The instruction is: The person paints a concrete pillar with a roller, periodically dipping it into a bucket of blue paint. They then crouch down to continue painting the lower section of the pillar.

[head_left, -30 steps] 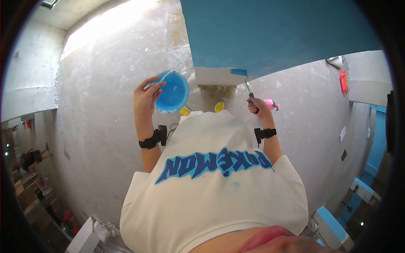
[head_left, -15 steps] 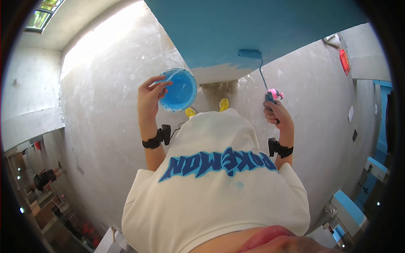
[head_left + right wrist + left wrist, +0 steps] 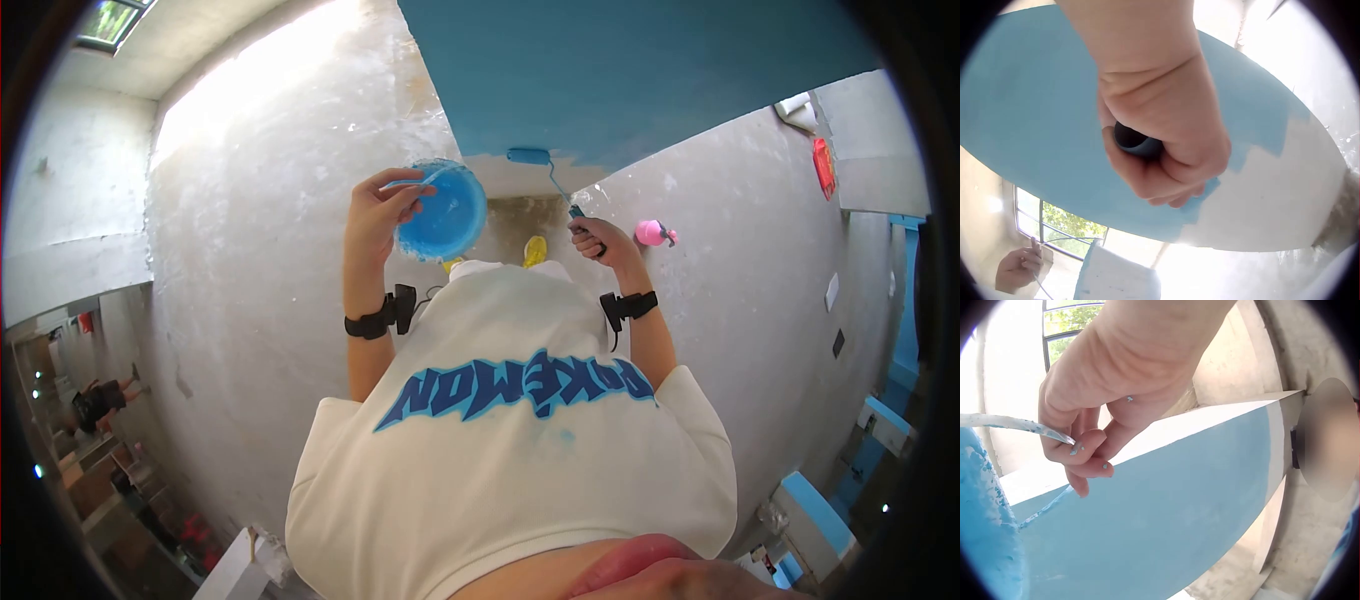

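My left hand (image 3: 375,220) holds a blue, paint-smeared bucket (image 3: 452,215) by its thin handle. In the left wrist view the fingers curl round the whitish handle (image 3: 1010,422), and dried paint specks the fingertips. My right hand (image 3: 605,243) grips the dark handle of a paint roller (image 3: 528,156). Its blue sleeve lies at the pale lower strip of the wall (image 3: 640,80), just under the ragged edge of the blue paint. In the right wrist view the fist wraps the roller handle (image 3: 1138,145), whose butt end shows; the sleeve is hidden there.
A pink spray bottle (image 3: 652,233) is on the grey floor (image 3: 260,300) to the right. A red packet (image 3: 823,167) lies farther right, near a pale wall. Blue-topped white pieces (image 3: 815,510) stand behind at the right. Another person (image 3: 100,402) is far off at the left.
The roller went up and right across the wall, then came back down and left to the pale strip. The bucket stays in my left hand, shifting slightly right in view.
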`<act>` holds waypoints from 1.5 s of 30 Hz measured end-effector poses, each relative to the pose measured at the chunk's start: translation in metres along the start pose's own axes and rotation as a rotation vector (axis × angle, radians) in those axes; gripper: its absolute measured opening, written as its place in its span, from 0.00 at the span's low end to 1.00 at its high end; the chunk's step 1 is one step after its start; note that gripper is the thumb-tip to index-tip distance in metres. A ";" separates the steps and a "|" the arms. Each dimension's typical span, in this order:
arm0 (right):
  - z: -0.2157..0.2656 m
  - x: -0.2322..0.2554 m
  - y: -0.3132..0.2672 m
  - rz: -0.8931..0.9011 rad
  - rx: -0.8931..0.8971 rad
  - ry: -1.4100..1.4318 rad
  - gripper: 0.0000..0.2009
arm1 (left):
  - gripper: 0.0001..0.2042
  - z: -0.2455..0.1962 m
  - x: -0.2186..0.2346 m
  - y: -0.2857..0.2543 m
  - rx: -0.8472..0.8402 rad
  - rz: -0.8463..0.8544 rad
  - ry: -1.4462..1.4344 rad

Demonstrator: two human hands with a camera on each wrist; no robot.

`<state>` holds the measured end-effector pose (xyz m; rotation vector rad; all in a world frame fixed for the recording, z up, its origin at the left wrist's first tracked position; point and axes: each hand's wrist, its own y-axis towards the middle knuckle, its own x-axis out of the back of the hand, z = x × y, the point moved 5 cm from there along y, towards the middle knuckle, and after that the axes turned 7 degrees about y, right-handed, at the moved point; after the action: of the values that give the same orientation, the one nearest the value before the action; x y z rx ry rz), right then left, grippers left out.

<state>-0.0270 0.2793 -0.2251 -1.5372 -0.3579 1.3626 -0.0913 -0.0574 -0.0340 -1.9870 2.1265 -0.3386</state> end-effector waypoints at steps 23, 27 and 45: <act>0.017 -0.019 -0.031 0.001 0.079 -0.014 0.13 | 0.08 0.014 0.010 0.003 0.051 -0.047 0.002; 0.021 -0.017 -0.032 -0.002 0.022 -0.011 0.12 | 0.09 0.015 0.011 0.003 0.062 -0.042 0.005; 0.031 -0.126 -0.157 0.172 0.109 0.079 0.11 | 0.09 0.022 0.016 0.002 0.058 -0.071 -0.038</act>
<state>-0.0347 0.2685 -0.0219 -1.5534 -0.1025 1.4250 -0.0871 -0.0741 -0.0558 -2.0239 2.0035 -0.3672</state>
